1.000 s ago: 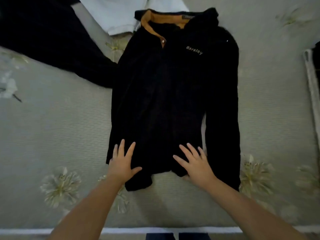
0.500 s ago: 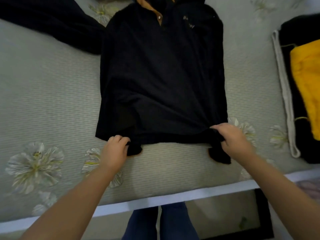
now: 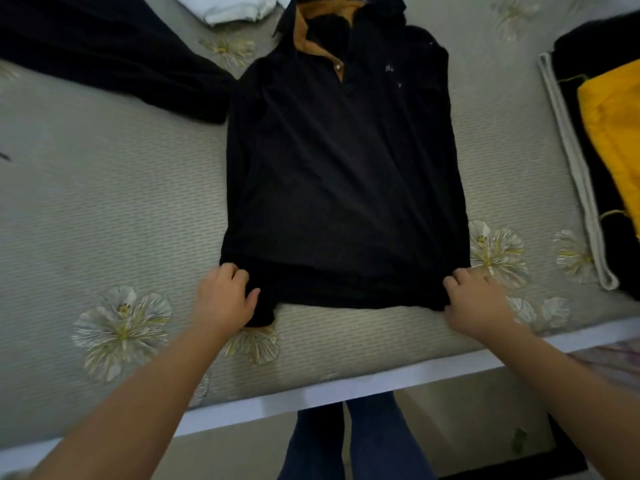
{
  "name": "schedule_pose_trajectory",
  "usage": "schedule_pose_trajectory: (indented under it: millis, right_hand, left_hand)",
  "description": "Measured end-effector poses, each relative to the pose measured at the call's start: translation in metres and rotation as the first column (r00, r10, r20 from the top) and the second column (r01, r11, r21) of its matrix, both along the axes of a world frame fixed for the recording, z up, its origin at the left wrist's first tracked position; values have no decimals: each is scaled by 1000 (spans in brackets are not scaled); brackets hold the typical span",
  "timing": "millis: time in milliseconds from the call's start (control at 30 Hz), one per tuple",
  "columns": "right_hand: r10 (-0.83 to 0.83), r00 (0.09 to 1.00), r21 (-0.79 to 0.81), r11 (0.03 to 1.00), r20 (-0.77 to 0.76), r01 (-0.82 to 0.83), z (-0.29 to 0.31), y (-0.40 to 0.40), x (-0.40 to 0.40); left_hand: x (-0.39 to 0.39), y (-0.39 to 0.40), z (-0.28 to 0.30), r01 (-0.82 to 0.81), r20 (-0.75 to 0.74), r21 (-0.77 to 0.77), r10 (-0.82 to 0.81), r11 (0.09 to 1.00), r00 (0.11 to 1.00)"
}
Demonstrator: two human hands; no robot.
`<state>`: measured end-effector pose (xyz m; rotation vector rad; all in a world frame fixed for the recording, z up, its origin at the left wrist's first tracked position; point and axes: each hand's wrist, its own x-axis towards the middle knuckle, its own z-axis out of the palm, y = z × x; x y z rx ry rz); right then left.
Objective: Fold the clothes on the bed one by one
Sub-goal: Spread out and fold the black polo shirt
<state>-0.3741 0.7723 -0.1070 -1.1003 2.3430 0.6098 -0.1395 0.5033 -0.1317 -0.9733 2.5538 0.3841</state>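
Observation:
A black long-sleeved shirt (image 3: 339, 174) with a mustard-lined collar lies flat on the bed, collar away from me, both sleeves folded in along its sides. My left hand (image 3: 225, 299) grips the shirt's bottom left corner with curled fingers. At the bottom right corner, my right hand (image 3: 478, 303) grips the hem the same way. The hem between my hands lies close to the bed's front edge.
The bed (image 3: 104, 209) has a grey flower-patterned cover and a white front rail (image 3: 346, 393). Another black garment (image 3: 104, 53) lies at the back left, a white one (image 3: 239, 6) at the top. A yellow garment (image 3: 613, 140) on dark and grey clothes lies right.
A second ago both hands lay flat and open on the shirt's lower part. They have since closed on the two hem corners, and the hem now looks more evenly spread.

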Motion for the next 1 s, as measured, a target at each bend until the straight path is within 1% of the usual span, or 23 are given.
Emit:
schedule_pose_trajectory:
  millis: [33,67,133,200,233,333,433,500,533,567,633,667,700,733,767,800,833,867,900,933,967,1000]
  right_hand:
    - [1,1000,-54,999,-5,-1,-3,-4,6]
    - [11,1000,-117,993,-17,-13,-7,-7,10]
    - [24,1000,-99,995,-3,-24,-16,-15,11]
    - [42,998,-40,998,43,-40,-23,-22,3]
    - [37,996,-57,998,78,-33,-24,-25,-4]
    - [-31,977,-227,971,211,80,-14,-32,-17]
    - [-16,954,-437,887,299,152,9,-29,-14]
    - [18,935,-505,845,353,174,20,-19,-10]
    - [16,925,-507,840,380,194,22,-13,-9]
    - [-9,911,-487,843,412,228,23,-6,-9]
    - [-102,878,-423,846,468,324,22,4,-11]
    - [-158,856,-397,834,492,383,20,9,-13]
    - [-215,837,-391,807,502,442,18,14,-16]
    - [-278,820,-399,767,500,503,17,17,-18]
    - [-347,804,-422,712,483,561,17,18,-20]
    - [-413,786,-456,650,460,608,18,18,-21]
    - [-472,770,-489,594,430,638,19,18,-24]
    - [-524,755,-510,559,393,653,20,19,-25]
    - [-565,747,-515,550,349,657,20,21,-27]
    - [-590,751,-510,566,298,647,18,24,-27]
    - [-595,765,-501,597,248,626,17,28,-27]
    - [-587,785,-483,638,200,600,16,30,-26]
  left_hand:
    - [-3,2,0,-84,-90,-8,83,996,992]
    - [-6,3,-2,-172,-137,-9,169,985,976]
    - [-11,4,-6,-332,-139,30,332,943,933]
    - [-14,1,-8,-479,-134,123,493,869,860]
    - [-14,-1,-9,-485,-161,158,508,860,846]
    - [-12,-2,-3,-322,-315,183,366,929,876]
    - [-11,7,13,-230,-447,234,314,945,838]
    - [-12,13,19,-200,-498,278,318,940,807]
    - [-12,14,21,-219,-507,318,360,923,783]
    - [-13,15,22,-271,-504,369,437,889,745]
    - [-19,15,25,-408,-466,462,607,787,644]
    - [-22,15,26,-448,-456,478,650,755,608]
    - [-25,15,27,-456,-464,467,649,758,603]
    - [-27,14,28,-429,-475,441,611,788,634]
    - [-26,11,29,-366,-476,397,530,842,702]
    - [-24,8,31,-266,-456,336,403,904,794]
    - [-21,5,34,-128,-426,257,231,958,875]
    - [-16,1,37,46,-401,174,28,984,916]
    - [-9,-2,38,215,-372,106,-162,971,914]
    - [-2,-4,40,344,-334,39,-312,938,889]
    - [4,-4,43,443,-262,-8,-430,896,864]
    - [8,-4,42,504,-189,-8,-496,864,848]
